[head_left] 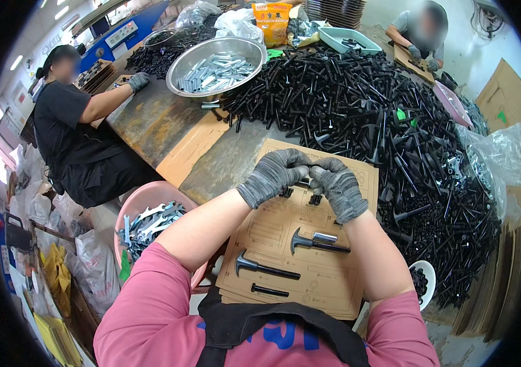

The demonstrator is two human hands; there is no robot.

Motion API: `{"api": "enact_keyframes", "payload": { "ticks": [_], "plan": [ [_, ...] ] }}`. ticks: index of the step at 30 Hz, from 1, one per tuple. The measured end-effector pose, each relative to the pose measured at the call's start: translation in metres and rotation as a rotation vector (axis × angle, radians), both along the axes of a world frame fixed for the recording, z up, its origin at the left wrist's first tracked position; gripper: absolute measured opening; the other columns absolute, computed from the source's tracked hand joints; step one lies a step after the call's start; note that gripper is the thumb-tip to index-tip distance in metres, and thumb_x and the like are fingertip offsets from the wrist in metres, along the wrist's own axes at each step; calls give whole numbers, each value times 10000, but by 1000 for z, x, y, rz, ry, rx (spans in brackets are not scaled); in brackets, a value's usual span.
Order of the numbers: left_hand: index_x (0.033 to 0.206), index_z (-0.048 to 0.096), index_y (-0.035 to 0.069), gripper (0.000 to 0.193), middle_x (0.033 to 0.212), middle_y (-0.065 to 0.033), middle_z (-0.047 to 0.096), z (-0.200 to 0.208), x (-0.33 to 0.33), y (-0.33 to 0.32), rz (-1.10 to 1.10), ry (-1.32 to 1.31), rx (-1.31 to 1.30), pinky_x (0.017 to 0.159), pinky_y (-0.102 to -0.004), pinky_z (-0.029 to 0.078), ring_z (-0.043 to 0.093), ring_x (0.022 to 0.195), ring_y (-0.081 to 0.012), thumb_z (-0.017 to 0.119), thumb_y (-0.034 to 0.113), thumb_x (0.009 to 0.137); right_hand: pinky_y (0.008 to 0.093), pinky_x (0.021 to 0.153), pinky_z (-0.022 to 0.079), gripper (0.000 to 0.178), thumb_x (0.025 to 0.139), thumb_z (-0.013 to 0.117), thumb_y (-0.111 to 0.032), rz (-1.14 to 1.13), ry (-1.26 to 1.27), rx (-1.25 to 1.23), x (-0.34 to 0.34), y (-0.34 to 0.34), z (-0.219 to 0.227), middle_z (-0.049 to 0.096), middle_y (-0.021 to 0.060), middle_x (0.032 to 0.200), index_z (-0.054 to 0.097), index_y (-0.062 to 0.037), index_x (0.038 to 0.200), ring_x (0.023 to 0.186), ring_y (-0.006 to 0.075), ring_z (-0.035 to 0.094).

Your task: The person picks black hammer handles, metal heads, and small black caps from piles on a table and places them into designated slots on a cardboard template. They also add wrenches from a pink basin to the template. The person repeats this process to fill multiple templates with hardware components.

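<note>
My left hand (278,174) and my right hand (338,185), both in grey knit gloves, meet over the upper part of a printed cardboard sheet (260,235). Their fingertips are pinched together at a small dark piece whose kind I cannot make out. Just below them, small black bolts (315,199) lie on the sheet. Further down are two black hammer-shaped parts, one (266,267) nearer me and another (318,243) beside my right forearm. A shiny metal tube (325,237) rests beside the second. Closest to me is a short black rod (270,290).
A large heap of black parts (333,92) spreads across the table's far and right side. Behind my left hand stands a steel bowl (178,84) of silver tubes. A pink tub (129,205) of wrenches is at left, a white bowl (429,282) at right. Two co-workers sit across and left.
</note>
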State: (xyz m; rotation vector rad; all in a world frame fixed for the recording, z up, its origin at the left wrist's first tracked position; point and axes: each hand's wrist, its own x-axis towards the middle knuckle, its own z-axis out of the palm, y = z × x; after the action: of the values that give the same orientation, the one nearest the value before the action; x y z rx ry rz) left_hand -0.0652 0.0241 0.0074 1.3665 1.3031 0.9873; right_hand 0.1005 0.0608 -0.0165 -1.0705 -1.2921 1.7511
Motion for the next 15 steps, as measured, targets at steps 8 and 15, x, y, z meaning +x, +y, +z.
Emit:
{"api": "enact_keyframes", "payload": {
  "ticks": [8,15],
  "plan": [
    [934,609,57,199,828,-72,619,-14,-20,57,135,505,69,678,-301,468,577,722,-172,633,167,770,252,509,471,177,814,571,-162,104,-642,282,-17,63,-21,599,40,724,624,-75,958,589,105,556],
    [930,617,54,224,893,-145,629,-50,-17,96,-45,898,-75,762,-332,454,594,835,-268,623,153,730,378,842,441,294,732,595,-281,368,-1221,379,-51,83,-27,592,110,1038,626,-172,1003,940,297,567]
  ]
}}
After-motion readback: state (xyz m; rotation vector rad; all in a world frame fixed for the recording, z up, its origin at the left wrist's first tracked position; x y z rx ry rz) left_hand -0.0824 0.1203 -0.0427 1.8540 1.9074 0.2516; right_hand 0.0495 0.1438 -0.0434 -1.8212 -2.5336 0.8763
